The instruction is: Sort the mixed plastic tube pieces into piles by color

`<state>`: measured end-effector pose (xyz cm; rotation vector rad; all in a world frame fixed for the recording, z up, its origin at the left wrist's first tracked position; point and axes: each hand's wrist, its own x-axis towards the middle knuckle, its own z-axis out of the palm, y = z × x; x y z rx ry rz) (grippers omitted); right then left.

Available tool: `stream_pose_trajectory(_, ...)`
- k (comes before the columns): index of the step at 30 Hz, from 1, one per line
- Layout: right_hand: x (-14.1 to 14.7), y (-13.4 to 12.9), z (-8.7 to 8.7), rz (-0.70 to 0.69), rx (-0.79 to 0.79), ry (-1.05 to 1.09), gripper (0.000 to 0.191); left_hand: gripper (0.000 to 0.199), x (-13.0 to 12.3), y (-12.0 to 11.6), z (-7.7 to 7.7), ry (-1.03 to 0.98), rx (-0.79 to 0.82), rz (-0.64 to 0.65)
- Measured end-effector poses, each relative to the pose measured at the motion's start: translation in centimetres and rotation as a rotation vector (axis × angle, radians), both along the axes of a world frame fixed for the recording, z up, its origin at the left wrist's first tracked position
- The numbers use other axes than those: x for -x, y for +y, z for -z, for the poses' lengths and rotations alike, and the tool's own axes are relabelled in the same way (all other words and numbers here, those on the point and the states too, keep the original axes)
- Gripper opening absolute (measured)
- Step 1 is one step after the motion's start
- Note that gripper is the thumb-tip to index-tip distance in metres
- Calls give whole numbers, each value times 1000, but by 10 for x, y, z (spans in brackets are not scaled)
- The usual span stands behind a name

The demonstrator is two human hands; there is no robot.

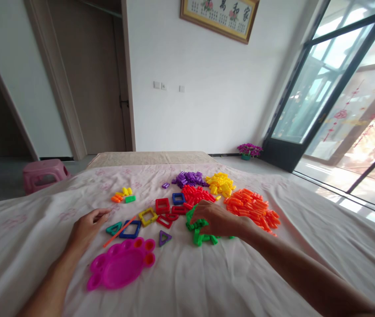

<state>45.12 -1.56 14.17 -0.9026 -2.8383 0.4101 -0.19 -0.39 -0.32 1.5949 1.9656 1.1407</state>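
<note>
As hands [213,218] reach, orange shows in tray cups [149,259].

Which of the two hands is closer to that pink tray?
The person's left. The left hand is just above the pink tray's upper left side in the picture; the right hand is farther off, over the green pieces.

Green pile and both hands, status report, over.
Right hand at green pile, grip unclear. Left hand over sheet, near teal triangle. Red pile just beyond.
</note>
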Motion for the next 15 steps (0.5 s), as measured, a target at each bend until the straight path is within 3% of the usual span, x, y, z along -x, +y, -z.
stream_pose_trajectory(6, 51, 41, 17, 112, -49, 176, 21, 39, -5, -3, -7, -15, -7, -6)
stream_pose_trajectory(11, 133, 75, 41, 147, -50, 169, 29, 39, -11, -5, -14, -102, -26, -9)
stream_pose_trajectory(15, 197, 91, 55, 162, -140, 101, 33, 41, -13, -6, -16, -214, -23, -10)
